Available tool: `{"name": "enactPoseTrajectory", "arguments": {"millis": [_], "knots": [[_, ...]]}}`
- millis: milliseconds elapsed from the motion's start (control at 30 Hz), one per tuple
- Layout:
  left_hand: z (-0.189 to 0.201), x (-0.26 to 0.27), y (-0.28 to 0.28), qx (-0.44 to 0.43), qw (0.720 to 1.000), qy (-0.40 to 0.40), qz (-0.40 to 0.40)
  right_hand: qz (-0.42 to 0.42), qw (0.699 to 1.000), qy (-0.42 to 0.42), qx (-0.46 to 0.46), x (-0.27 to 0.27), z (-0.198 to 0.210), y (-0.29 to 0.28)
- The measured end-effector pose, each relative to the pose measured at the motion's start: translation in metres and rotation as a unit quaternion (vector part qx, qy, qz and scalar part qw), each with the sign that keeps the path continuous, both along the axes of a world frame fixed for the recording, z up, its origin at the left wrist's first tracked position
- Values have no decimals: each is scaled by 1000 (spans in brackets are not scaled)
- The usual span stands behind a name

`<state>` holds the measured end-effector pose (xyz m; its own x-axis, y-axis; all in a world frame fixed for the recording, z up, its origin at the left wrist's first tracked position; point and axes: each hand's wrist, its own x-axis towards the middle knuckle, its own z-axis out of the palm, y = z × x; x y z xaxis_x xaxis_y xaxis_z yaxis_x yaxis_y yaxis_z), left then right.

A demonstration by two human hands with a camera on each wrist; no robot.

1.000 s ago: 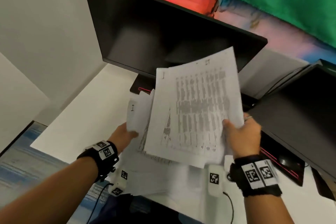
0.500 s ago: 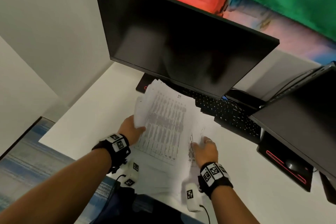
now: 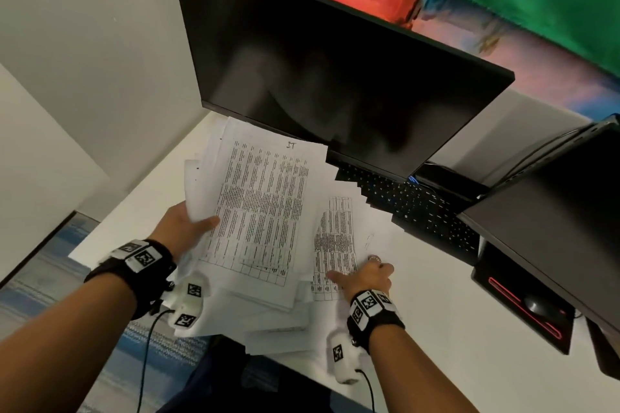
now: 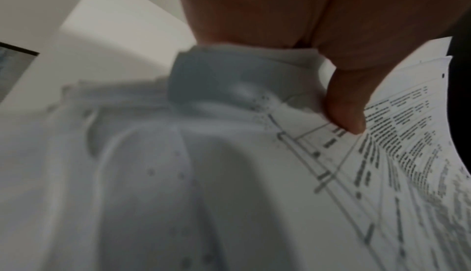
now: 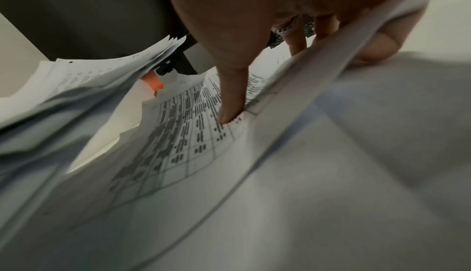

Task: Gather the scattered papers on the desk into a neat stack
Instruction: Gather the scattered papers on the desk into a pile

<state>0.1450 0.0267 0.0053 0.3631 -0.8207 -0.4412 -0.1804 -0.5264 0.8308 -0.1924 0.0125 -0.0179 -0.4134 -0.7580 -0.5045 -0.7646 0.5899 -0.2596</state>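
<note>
We have a bundle (image 3: pixel 265 211) of printed sheets in our left hand (image 3: pixel 183 223), thumb on top and fingers curled underneath at its left edge, so the far end lifts off the desk (image 3: pixel 436 329) and fans toward the monitor (image 3: pixel 335 77). The left wrist view shows that thumb (image 4: pixel 346 110) pinching the top sheet, which bows away from it. Our right hand (image 3: pixel 365 275) lies on a loose sheet (image 3: pixel 335 238) flat on the desk just right of the bundle, near the keyboard (image 3: pixel 419 208); in the right wrist view the thumb (image 5: pixel 229 102) presses the printed face while the other fingers curl under a raised paper edge, so we read it as pinching that sheet. More papers (image 3: pixel 278 329) lie splayed under the bundle at the desk's near edge, some overhanging. Paper like this is light and limp, we judge: held at one edge it sags and the sheets slide over one another, and a hard pinch will crease it. We would lift the flat sheet at a corner, since it clings to the smooth desk, then hold the whole lot by both long sides and tap an edge on the desk to square it.
</note>
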Motion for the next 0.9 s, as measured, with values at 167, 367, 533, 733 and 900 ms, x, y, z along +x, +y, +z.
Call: {"name": "enactPoseTrajectory", "arguments": {"millis": [167,367,533,733,900], "knots": [[0,7,4,-9,1000,2,2,-44,997,46,49,18,7,-12],[9,6,3,-13,1000,-3,15,-32,995,55,77,32,2,-26],[8,12,9,-10,999,0,30,-49,998,-23,36,37,1,-34],[3,21,15,0,999,13,31,-51,992,-116,-16,27,13,-27],[-3,5,13,9,1000,21,6,40,982,-45,-177,-5,79,-15]]}}
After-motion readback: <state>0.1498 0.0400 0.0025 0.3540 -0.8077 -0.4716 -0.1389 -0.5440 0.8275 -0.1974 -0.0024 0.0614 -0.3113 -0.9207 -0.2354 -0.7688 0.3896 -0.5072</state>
